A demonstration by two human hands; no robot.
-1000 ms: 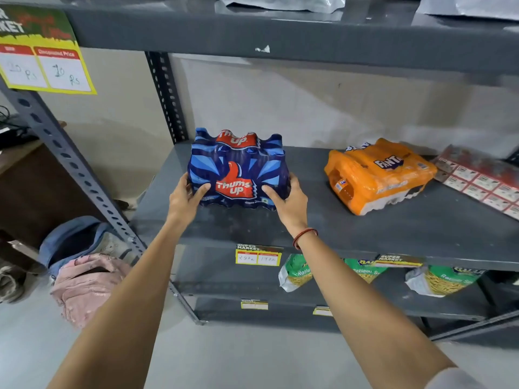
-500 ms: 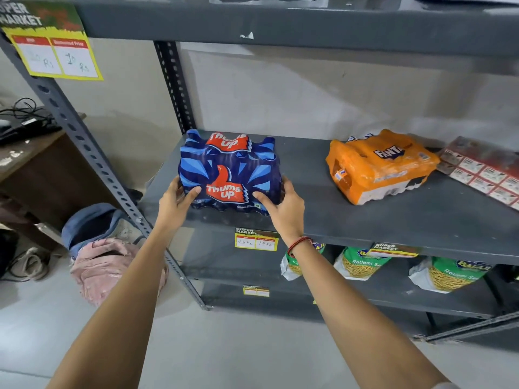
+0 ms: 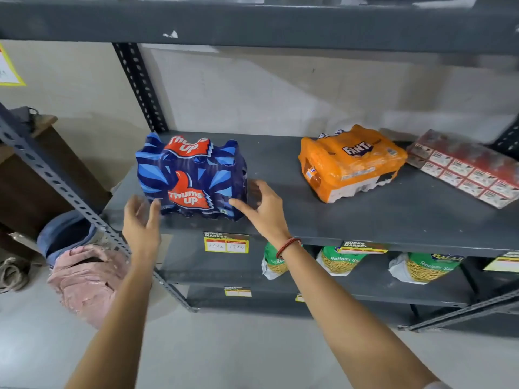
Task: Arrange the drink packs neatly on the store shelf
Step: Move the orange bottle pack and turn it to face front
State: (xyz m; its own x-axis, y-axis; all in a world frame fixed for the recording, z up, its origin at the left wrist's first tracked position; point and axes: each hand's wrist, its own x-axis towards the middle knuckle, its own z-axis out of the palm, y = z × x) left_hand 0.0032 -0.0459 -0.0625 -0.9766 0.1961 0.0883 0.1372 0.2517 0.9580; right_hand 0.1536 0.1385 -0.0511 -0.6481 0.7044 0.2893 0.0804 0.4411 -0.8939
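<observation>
The blue Thums Up pack (image 3: 191, 178) sits on the gray shelf (image 3: 280, 220). The left hand (image 3: 141, 223) and right hand (image 3: 264, 209) are spread wide beside it, holding nothing. An orange Fanta pack (image 3: 351, 164) lies well apart.

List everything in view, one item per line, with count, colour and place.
Thums Up pack: 1, blue and red, shelf left
Fanta pack: 1, orange, shelf middle
Carton bundle: 1, red and white, shelf right
Snack bags: 3, green and white, lower shelf
Shelf: 1, grey
Price tags: several, yellow, shelf edges
Backpacks: 2, pink and blue, floor left
Left hand: open, beside pack
Right hand: open, beside pack
</observation>
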